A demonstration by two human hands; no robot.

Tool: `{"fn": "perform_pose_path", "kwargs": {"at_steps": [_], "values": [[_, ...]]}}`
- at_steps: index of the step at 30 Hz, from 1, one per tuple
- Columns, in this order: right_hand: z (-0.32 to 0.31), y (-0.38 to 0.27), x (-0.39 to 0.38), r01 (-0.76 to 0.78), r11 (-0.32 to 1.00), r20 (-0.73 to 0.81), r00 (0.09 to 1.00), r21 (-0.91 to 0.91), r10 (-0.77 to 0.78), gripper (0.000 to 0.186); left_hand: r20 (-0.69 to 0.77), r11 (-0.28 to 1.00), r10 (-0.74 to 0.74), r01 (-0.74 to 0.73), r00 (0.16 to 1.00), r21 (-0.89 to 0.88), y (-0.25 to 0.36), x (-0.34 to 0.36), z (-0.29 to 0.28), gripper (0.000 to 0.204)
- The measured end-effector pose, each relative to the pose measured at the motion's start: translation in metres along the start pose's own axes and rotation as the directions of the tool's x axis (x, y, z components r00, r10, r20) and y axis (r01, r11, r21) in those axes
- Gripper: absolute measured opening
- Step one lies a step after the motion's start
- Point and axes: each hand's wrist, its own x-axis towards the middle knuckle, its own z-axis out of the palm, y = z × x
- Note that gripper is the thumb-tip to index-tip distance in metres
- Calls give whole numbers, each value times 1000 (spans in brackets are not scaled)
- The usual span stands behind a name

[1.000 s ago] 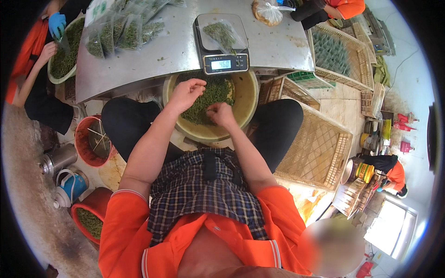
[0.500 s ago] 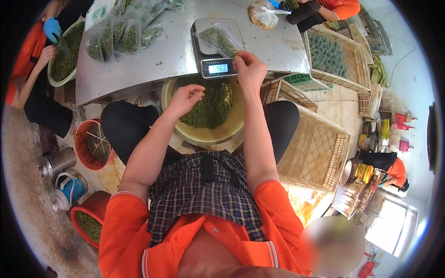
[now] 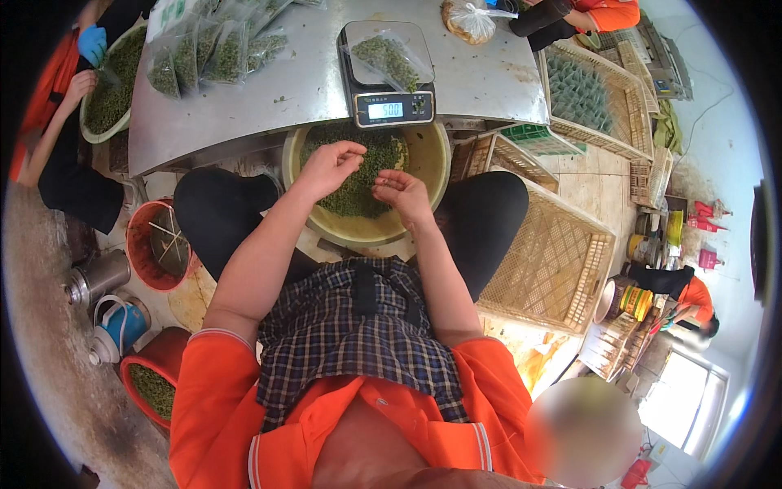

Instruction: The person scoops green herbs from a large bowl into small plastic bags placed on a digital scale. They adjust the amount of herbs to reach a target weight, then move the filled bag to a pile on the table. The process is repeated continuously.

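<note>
My left hand (image 3: 330,169) is curled over a yellow basin (image 3: 297,179) of small green granules (image 3: 346,204), its fingertips together; whatever they hold is too small to make out. My right hand (image 3: 403,196) hovers over the basin's right half, fingers loosely curved and apart. Above the basin, a digital scale (image 3: 393,110) sits at the steel table's (image 3: 485,98) near edge, carrying a clear bag of green granules (image 3: 383,61). More filled bags (image 3: 204,61) lie in a group on the table's left.
Co-workers (image 3: 77,204) (image 3: 603,12) (image 3: 692,297) work at left, top right and right. Plastic crates (image 3: 554,261) stand right of my legs; a red bucket (image 3: 161,248), steel flask (image 3: 102,273), blue kettle (image 3: 122,326) and red tub (image 3: 155,379) stand left. A tied bag (image 3: 468,24) sits on the table.
My right hand went up to the bag on the scale, then came back down over the basin. The scale's display has changed. My left hand has shifted slightly.
</note>
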Motion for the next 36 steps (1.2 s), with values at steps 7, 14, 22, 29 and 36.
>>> {"fn": "perform_pose_path", "kwargs": {"at_steps": [7, 14, 22, 29, 36], "values": [[10, -21, -4, 108, 973, -71, 990, -205, -124, 18, -11, 999, -22, 22, 1000, 23, 10, -5, 0, 26], [31, -132, 32, 494, 727, -179, 755, -477, -630, 28, 14, 994, -23, 21, 1000, 103, 11, -4, 2, 26], [48, -133, 25, 551, 598, -62, 703, -582, -708, 26, 19, 999, 32, -32, 999, -33, 3, -4, -6, 24], [-17, 48, 43, 151, 300, 128, 987, -942, -93, 17, -47, 997, 68, -70, 997, -42, 6, -2, -9, 24], [38, 118, 39, 198, 320, 206, 979, -926, -11, 17, -55, 1000, 19, -19, 998, 5, 10, -7, -11, 24]]}}
